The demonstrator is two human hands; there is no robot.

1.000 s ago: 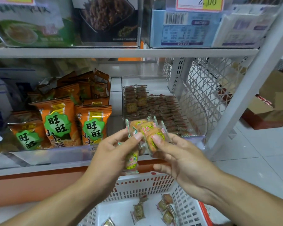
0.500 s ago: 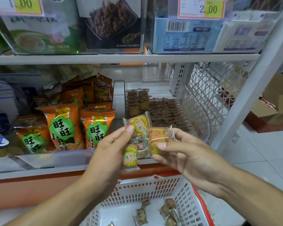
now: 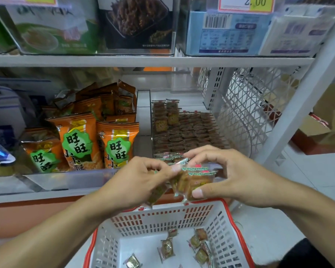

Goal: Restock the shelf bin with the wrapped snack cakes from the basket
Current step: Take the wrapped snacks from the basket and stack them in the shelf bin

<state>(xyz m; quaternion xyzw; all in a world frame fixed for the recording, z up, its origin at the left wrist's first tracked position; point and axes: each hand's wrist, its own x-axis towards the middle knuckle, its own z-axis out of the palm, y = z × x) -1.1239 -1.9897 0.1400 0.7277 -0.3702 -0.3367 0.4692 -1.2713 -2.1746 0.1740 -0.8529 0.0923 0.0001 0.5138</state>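
Both hands hold a small stack of wrapped snack cakes (image 3: 193,180) in clear wrappers with green-and-red trim, just in front of the shelf edge. My left hand (image 3: 135,182) pinches the stack's left side, with one cake hanging below its fingers. My right hand (image 3: 226,175) grips the stack from the right, thumb underneath. Behind them the clear shelf bin (image 3: 151,120) holds rows of the same cakes (image 3: 190,130). Below, the white basket with a red rim (image 3: 162,219) has several loose cakes (image 3: 167,247) on its floor.
Orange snack bags (image 3: 79,142) fill the clear bin to the left. A white perforated shelf side panel (image 3: 246,105) and a slanted upright (image 3: 302,93) bound the right. Boxed goods stand on the shelf above (image 3: 143,60). A cardboard box (image 3: 329,120) sits on the tiled floor.
The cakes have been gathered from a fanned spread into one stack. My right hand's grip turned to close over the stack from above and below. Both hands sit slightly lower.
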